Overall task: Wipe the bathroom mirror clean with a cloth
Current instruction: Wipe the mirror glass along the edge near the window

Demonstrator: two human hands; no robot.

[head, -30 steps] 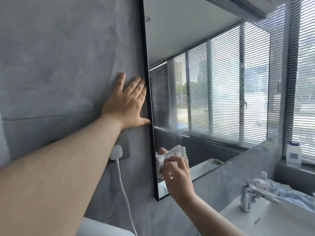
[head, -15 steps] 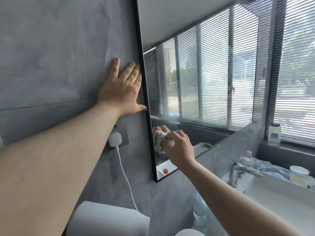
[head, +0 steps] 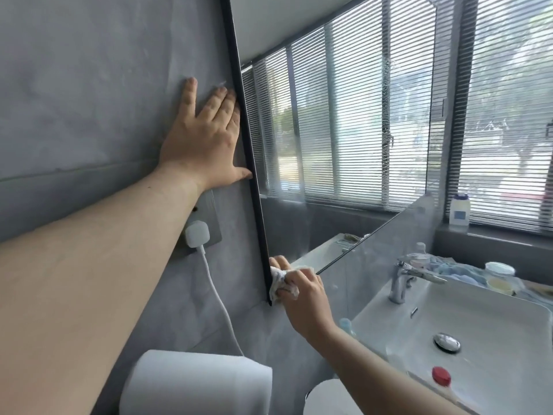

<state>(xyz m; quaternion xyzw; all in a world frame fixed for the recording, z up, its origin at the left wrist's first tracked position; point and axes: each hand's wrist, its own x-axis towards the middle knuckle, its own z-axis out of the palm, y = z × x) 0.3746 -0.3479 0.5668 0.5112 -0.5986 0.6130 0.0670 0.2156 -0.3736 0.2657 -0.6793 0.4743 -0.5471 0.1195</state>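
Though bunched, cloth (head: 282, 284) (white) within right hand (head: 305, 301).

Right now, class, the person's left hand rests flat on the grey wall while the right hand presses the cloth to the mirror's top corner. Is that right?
Not quite. The head view shows the right hand gripping the cloth at the mirror's bottom left corner, not its top corner. The rest holds: the left hand lies flat on the grey wall.

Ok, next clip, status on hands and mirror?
Left hand flat on wall beside frame. Right hand grips cloth at mirror bottom corner. Nothing in the way.
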